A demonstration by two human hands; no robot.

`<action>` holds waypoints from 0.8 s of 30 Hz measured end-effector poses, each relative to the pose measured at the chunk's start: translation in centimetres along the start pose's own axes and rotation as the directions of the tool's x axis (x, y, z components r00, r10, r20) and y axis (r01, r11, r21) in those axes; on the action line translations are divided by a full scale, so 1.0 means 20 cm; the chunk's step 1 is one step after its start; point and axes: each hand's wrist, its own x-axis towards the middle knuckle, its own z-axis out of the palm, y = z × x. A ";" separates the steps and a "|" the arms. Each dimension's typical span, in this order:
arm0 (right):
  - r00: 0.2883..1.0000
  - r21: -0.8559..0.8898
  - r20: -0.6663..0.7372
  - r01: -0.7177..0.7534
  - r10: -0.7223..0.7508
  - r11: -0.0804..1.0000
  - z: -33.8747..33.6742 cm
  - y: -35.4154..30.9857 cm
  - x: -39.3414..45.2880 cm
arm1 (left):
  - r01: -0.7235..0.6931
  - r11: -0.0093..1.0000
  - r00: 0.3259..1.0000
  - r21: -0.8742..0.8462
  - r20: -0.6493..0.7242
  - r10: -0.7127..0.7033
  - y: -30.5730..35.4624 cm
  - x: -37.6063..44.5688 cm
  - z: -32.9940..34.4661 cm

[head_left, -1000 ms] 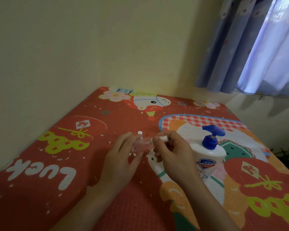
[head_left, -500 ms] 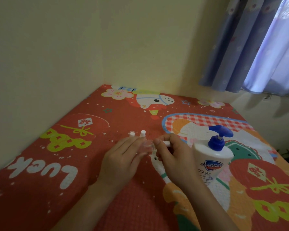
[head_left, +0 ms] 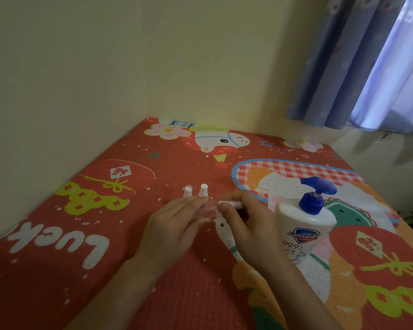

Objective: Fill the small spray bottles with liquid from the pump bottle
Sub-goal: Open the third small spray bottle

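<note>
Left hand [head_left: 177, 225] gripping clear small spray bottle [head_left: 206, 209], lying sideways, neck pointing right. Right hand [head_left: 246, 222] pinching its white spray top [head_left: 231, 204]. Pump bottle [head_left: 303, 225] standing just beside right hand.

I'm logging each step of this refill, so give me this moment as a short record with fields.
surface: red patterned mat
left hand: holds clear small bottle, lying sideways
right hand: pinches its white spray top
pump bottle: upright, right of the hands, untouched
other small bottles: two, upright behind the hands
filling: not begun
</note>
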 end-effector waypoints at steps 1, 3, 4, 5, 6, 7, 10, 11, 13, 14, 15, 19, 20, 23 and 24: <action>1.000 -0.018 0.016 0.023 -0.023 1.000 0.00 0.00 0.00 | 0.012 1.000 1.000 -0.008 0.014 -0.012 0.00 0.00 0.00; 0.999 -0.033 0.038 0.034 -0.032 0.999 -0.01 0.01 0.01 | 0.019 1.000 1.000 -0.013 0.021 -0.018 0.00 0.00 -0.01; 0.998 -0.041 0.048 0.034 -0.032 0.999 -0.02 0.01 0.01 | 0.019 1.000 1.000 -0.015 0.013 -0.019 0.00 0.00 -0.01; 0.998 -0.051 0.052 0.042 -0.039 0.998 -0.02 0.02 0.01 | 0.018 1.000 1.000 -0.019 -0.002 -0.018 0.00 0.00 -0.01; 0.997 -0.061 0.056 0.055 -0.051 0.997 -0.02 0.02 0.01 | 0.018 1.000 1.000 -0.023 -0.017 -0.018 0.00 0.00 -0.01; 0.996 -0.055 0.062 0.062 -0.059 0.997 -0.03 0.02 0.01 | 0.017 1.000 0.999 -0.023 -0.032 -0.018 -0.01 0.00 -0.01; 0.994 0.048 0.110 -0.011 0.006 0.999 -0.03 0.00 0.01 | 0.015 1.000 0.999 -0.015 -0.047 -0.016 -0.02 -0.01 0.00; 0.992 0.071 0.120 -0.050 0.042 0.996 -0.03 0.00 0.01 | 0.015 1.000 0.999 -0.010 -0.042 -0.015 -0.02 -0.02 0.00; 0.991 0.072 0.093 -0.105 0.099 0.992 -0.03 -0.02 0.01 | 0.023 1.000 0.999 0.004 -0.036 -0.022 -0.03 -0.03 0.00; 0.989 0.063 0.065 -0.136 0.132 0.989 -0.02 -0.02 0.02 | 0.026 1.000 0.999 0.011 -0.039 -0.026 -0.03 -0.03 0.00; 0.985 0.052 0.041 -0.169 0.167 0.984 -0.02 -0.03 0.02 | 0.025 1.000 0.999 0.013 -0.043 -0.024 -0.03 -0.03 0.01; 0.971 0.028 0.008 -0.241 0.241 0.970 0.00 -0.02 0.01 | 0.000 1.000 0.999 0.011 -0.043 0.000 -0.02 -0.03 0.01; 0.971 0.017 -0.002 -0.237 0.237 0.971 0.00 -0.02 0.01 | -0.002 1.000 0.999 0.008 -0.038 0.002 -0.02 -0.03 0.01; 0.981 0.018 0.004 -0.196 0.196 0.980 -0.01 -0.04 0.01 | -0.003 1.000 0.999 -0.009 -0.033 0.003 -0.02 -0.03 0.00; 0.984 0.033 0.028 -0.174 0.174 0.984 -0.02 -0.04 0.01 | 0.000 1.000 0.999 -0.011 -0.035 0.000 -0.02 -0.03 0.00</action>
